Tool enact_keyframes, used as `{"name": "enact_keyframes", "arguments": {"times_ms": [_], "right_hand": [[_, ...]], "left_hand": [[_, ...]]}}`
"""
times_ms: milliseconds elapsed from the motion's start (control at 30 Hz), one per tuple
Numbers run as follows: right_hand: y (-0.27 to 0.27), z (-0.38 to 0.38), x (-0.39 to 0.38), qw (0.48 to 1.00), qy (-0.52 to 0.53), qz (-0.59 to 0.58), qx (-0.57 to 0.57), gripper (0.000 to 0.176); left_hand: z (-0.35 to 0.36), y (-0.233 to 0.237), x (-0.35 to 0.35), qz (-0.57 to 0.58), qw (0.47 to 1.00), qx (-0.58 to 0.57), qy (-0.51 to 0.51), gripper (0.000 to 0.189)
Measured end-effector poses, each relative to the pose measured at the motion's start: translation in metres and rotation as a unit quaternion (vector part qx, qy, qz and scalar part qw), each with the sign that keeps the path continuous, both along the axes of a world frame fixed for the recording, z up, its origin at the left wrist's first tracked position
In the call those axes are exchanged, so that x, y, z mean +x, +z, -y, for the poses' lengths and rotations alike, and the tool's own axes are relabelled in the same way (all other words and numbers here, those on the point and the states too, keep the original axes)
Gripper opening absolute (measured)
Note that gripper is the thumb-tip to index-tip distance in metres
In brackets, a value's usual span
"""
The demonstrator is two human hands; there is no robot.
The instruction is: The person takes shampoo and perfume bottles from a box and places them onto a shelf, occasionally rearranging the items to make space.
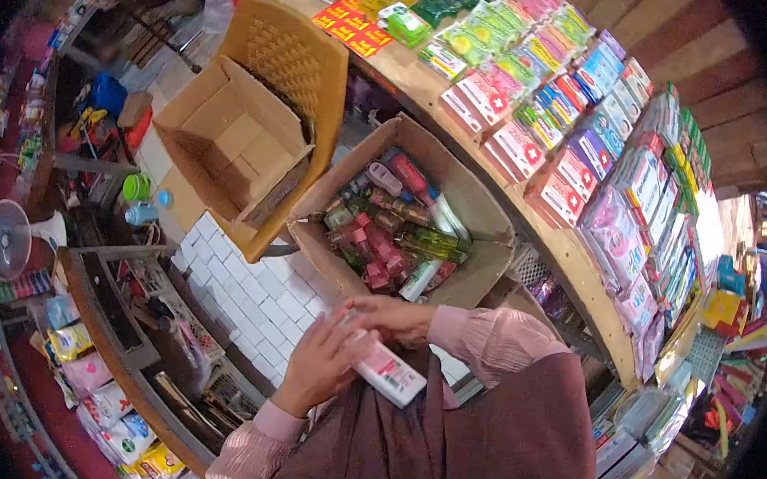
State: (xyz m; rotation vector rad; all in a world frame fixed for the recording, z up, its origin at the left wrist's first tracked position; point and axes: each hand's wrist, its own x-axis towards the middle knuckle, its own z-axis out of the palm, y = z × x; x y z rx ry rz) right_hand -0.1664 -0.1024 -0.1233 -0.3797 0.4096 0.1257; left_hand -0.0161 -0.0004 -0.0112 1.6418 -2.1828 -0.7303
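Observation:
A white and pink bottle (394,373) is tilted in front of my body, its flat end pointing down to the right. My left hand (325,356) is closed around its upper part from the left side. My right hand (392,319) lies over the bottle's upper end, fingers curled and slightly blurred; that end is hidden by both hands. Just beyond my hands stands an open cardboard box (328,258) holding several bottles, among them pink bottles (374,243) and yellow-green bottles (433,242).
An open cardboard box (230,128) rests on a brown woven plastic chair (286,47) at the left. On the right, a wooden counter (608,302) carries stacked boxes (563,186) and packets. At lower left is a wooden shelf (115,326) beside packaged goods (114,403). White tiles (246,274) cover the floor.

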Motion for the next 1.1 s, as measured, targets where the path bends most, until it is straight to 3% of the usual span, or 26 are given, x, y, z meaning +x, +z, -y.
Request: {"name": "enact_keyframes", "arguments": {"times_ms": [133, 200, 233, 267, 300, 333, 367, 400, 500, 600, 700, 767, 933, 1033, 1100], "right_hand": [[0.006, 0.006, 0.004, 0.999, 0.048, 0.016, -0.01, 0.041], [0.014, 0.05, -0.003, 0.979, 0.139, -0.033, -0.149, 0.043], [-0.009, 0.069, -0.008, 0.954, 0.081, -0.05, -0.285, 0.035], [-0.018, 0.097, -0.019, 0.933, 0.026, -0.12, -0.338, 0.027], [-0.052, 0.119, -0.036, 0.809, -0.052, -0.195, -0.552, 0.023], [-0.038, 0.139, -0.044, 0.665, -0.024, -0.335, -0.668, 0.024], [-0.058, 0.156, -0.056, 0.598, 0.027, -0.394, -0.697, 0.02], [-0.096, 0.165, -0.074, 0.553, 0.04, -0.392, -0.734, 0.019], [-0.154, 0.171, -0.091, 0.5, 0.177, -0.408, -0.743, 0.031], [-0.189, 0.165, -0.08, 0.462, 0.1, -0.477, -0.741, 0.035], [-0.202, 0.162, -0.077, 0.48, 0.077, -0.492, -0.722, 0.039], [-0.208, 0.163, -0.076, 0.497, 0.117, -0.513, -0.69, 0.051], [-0.175, 0.167, -0.081, 0.544, 0.111, -0.496, -0.667, 0.061], [-0.152, 0.174, -0.098, 0.567, 0.144, -0.409, -0.701, 0.055], [-0.121, 0.171, -0.106, 0.551, 0.097, -0.362, -0.746, 0.049]], "left_hand": [[-0.008, -0.006, -0.002, 0.018, 1.0, 0.005, -0.003, 0.051], [-0.016, -0.005, 0.003, -0.018, 0.997, 0.051, 0.046, 0.059], [-0.021, -0.005, 0.008, -0.036, 0.994, 0.072, 0.068, 0.063], [-0.031, -0.021, 0.015, -0.1, 0.986, 0.076, 0.105, 0.058], [-0.039, -0.023, 0.018, -0.124, 0.976, 0.086, 0.156, 0.055], [-0.047, -0.024, 0.021, -0.146, 0.962, 0.098, 0.207, 0.053], [-0.055, -0.025, 0.024, -0.168, 0.945, 0.109, 0.258, 0.051], [-0.062, -0.029, 0.026, -0.179, 0.932, 0.105, 0.295, 0.044], [-0.072, -0.023, 0.031, -0.222, 0.883, 0.157, 0.383, 0.044], [-0.083, -0.028, 0.031, -0.245, 0.857, 0.169, 0.421, 0.044], [-0.097, -0.038, 0.027, -0.251, 0.842, 0.18, 0.443, 0.044], [-0.1, -0.042, 0.02, -0.287, 0.83, 0.175, 0.445, 0.044], [-0.097, -0.03, 0.015, -0.273, 0.847, 0.154, 0.428, 0.042], [-0.1, -0.025, 0.016, -0.266, 0.846, 0.158, 0.434, 0.041], [-0.103, -0.022, 0.019, -0.251, 0.854, 0.158, 0.428, 0.042]]}}
